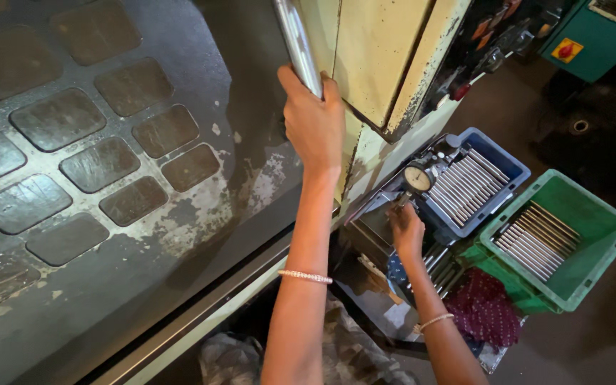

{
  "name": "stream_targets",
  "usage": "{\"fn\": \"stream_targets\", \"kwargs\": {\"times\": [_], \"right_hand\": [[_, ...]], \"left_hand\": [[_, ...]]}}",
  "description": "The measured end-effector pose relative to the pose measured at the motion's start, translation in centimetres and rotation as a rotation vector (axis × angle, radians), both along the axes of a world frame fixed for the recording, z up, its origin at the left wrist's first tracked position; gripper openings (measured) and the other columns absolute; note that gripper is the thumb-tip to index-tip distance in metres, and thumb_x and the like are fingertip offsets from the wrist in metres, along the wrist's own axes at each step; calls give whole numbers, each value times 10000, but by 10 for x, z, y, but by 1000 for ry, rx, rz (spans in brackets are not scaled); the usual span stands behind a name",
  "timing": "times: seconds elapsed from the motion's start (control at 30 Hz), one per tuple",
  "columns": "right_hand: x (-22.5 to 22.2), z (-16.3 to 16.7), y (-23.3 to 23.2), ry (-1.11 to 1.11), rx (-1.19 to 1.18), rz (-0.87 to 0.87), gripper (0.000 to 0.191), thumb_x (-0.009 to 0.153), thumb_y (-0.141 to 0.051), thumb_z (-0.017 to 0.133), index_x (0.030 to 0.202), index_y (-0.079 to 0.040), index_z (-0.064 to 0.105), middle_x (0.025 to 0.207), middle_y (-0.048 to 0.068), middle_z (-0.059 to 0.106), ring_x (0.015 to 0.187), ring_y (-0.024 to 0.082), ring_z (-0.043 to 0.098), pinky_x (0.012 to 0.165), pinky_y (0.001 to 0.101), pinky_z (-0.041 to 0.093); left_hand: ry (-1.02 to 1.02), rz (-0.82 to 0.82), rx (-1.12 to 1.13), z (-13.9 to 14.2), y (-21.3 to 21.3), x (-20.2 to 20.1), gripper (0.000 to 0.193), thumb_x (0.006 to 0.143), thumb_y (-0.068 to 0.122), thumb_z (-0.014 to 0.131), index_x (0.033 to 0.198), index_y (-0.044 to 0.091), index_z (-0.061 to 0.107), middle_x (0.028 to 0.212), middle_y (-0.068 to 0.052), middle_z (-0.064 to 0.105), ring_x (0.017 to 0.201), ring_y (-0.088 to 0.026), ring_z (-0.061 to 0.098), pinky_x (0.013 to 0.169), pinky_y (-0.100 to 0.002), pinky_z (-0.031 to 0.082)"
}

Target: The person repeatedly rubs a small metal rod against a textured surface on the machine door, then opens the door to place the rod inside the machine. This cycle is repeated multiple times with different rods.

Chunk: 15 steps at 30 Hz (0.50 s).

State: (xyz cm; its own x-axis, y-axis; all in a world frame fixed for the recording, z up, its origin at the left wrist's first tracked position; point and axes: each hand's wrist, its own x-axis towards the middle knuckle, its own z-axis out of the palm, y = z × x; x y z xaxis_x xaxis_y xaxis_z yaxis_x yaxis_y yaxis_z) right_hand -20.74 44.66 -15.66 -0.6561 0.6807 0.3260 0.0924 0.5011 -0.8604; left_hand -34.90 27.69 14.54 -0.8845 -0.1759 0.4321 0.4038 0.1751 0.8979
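Over on the far left we've got the big dark machine door (108, 178), grimy, with rows of rounded square panels and paint flaking off toward its lower right edge. Moving right, our left hand (314, 121) is wrapped tight around the shiny metal door handle (295, 39), which runs up out of the top edge of the view; a beaded bracelet (305, 276) sits on that forearm. Just right of the handle is the cream machine housing (376, 57), chipped along its edges.

Next over, lower down, our right hand (406, 232) is reaching in right under the dial gauge (418, 178), fingers curled toward the gauge stand; we honestly can't tell if it's pinching anything, the fingertips are hidden. A thin bangle (436, 321) is on that wrist.

Right behind the gauge sits a blue bin (511, 165) full of metal rods (465, 187) lying side by side. Farther right, a green bin (604, 239) holds another row of rods (536, 242) on its left side. A maroon patterned cloth (490, 310) lies just below the green bin.
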Motion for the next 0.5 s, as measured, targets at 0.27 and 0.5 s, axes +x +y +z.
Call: {"fn": "stream_targets", "kwargs": {"times": [0.27,0.5], "right_hand": [[-5,0,3,68,-47,20,137,934,16,681,1060,12,627,978,120,761,953,117,726,819,276,540],[-3,14,-6,2,-15,-25,157,927,10,703,1072,14,642,948,123,757,914,116,715,793,286,531]], "left_hand": [[51,5,2,-2,1,0,293,968,248,600,1170,93,455,808,-208,721,757,-448,713,677,-553,530],[22,-2,-4,-2,2,0,316,957,241,596,1186,84,444,796,-211,718,743,-446,712,663,-549,533]]}}
